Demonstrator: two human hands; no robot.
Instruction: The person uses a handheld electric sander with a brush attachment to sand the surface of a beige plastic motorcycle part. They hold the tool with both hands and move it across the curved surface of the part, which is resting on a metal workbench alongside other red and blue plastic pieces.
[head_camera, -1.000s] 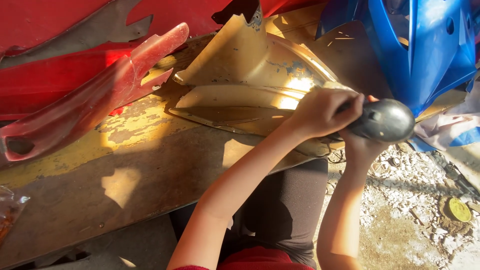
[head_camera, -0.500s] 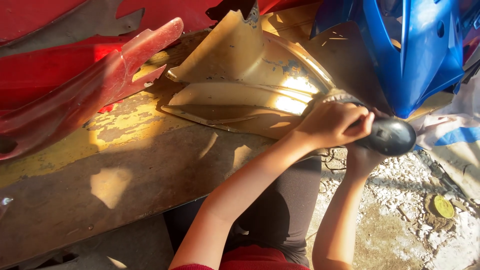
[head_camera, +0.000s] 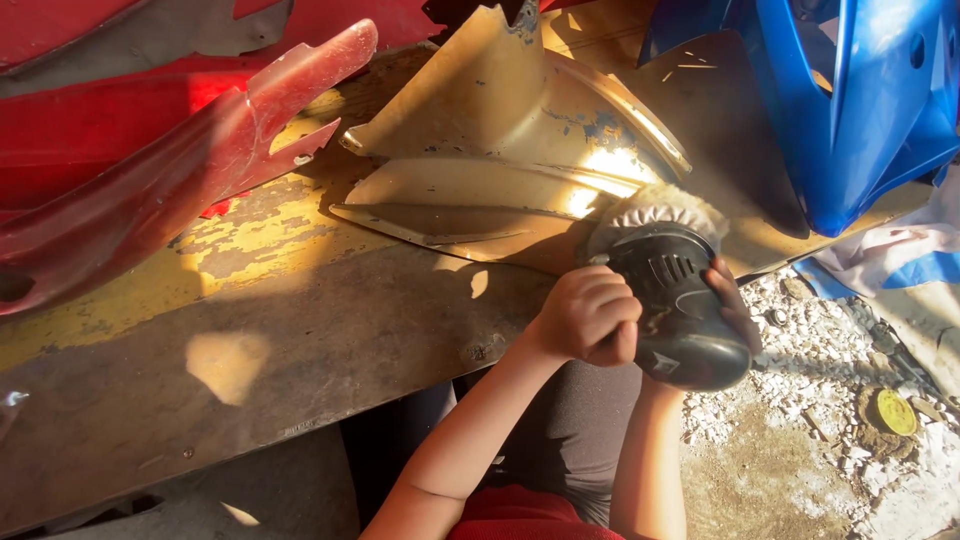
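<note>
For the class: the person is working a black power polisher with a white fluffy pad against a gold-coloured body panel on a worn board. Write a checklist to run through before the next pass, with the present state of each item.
1. Both hands on the tool: left hand grips the side of the black power polisher, right hand wraps the body. Ok.
2. White fluffy pad meets the gold-coloured body panel: it sits at the panel's near edge. Ok.
3. Panel secured to the worn yellow-painted board: no clamp visible. Cannot tell.
4. Fingers away from the pad: both hands sit behind it. Ok.
5. Nearby parts apart from the pad: red plastic panel and blue plastic fairing lie off to each side. Ok.
6. Hand protection: bare hands. Not ok.
</note>
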